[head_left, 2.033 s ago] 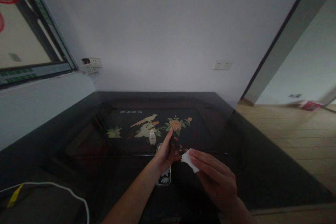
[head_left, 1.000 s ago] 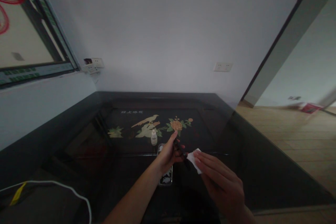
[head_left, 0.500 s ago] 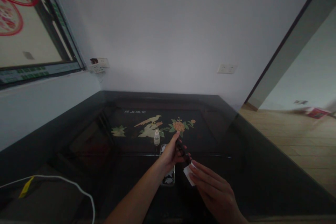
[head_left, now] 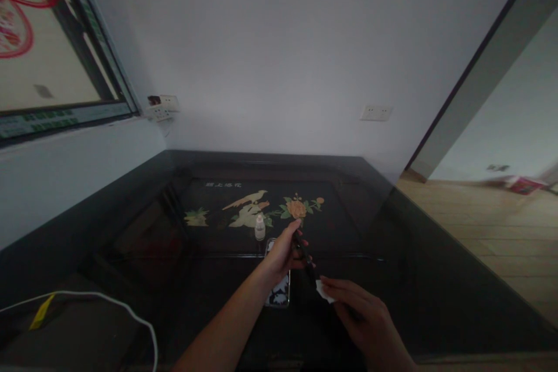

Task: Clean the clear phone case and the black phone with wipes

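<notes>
My left hand (head_left: pixel 283 253) is closed around a dark, slim object (head_left: pixel 306 260) whose exact kind I cannot make out. The object slants down to the right. At its lower end, my right hand (head_left: pixel 360 308) pinches a small white piece that looks like tissue (head_left: pixel 325 292), which meets or nearly meets the dark object. Beneath my left wrist lies a phone-shaped item with a black and white patterned back (head_left: pixel 279 293), partly covered by the hand. A small white bottle (head_left: pixel 260 228) stands upright just beyond it.
A glossy black table (head_left: pixel 209 325) with a painted bird and flowers carries all this. A white cable (head_left: pixel 108 298) with a yellow tag (head_left: pixel 42 311) curves across the left front. Wall sockets (head_left: pixel 376 113), a window at left and a wooden floor (head_left: pixel 475 215) at right surround it.
My right hand has shifted slightly right and down with the white piece, toward the lower tip of the dark object. My left hand stays nearly in place.
</notes>
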Demonstrator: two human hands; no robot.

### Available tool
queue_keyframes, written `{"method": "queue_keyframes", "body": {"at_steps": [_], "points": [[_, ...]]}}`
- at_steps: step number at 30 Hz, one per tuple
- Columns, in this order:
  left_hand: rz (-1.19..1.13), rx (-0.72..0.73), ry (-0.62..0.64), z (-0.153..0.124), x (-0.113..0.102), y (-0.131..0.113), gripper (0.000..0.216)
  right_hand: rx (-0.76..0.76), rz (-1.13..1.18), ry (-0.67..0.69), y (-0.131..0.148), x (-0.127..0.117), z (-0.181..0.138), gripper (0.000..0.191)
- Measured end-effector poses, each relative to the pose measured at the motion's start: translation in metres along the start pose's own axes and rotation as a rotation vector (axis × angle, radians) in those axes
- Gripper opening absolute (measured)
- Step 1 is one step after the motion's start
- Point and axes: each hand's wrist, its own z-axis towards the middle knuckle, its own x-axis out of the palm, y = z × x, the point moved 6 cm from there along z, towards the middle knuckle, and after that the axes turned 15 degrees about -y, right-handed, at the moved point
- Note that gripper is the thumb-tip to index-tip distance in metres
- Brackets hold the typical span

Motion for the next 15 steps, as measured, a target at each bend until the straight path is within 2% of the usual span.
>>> {"method": "queue_keyframes", "body": {"at_steps": [4,7,11,15], "points": [[0.028,-0.011,0.071,-0.002,0.004,0.004,0.040,0.155,-0.073,-0.099,-0.029,-0.009,0.013,0.030],[0.051,0.002,0.079,-0.004,0.005,0.003,0.040,0.236,-0.126,-0.124,-0.046,-0.012,0.021,0.032],[0.050,-0.014,0.089,-0.006,0.005,0.003,0.041,0.266,-0.155,-0.066,-0.056,-0.006,0.024,0.035],[0.059,-0.020,0.092,-0.005,0.005,0.004,0.042,0.301,-0.147,0.009,-0.065,0.002,0.020,0.031]]}}
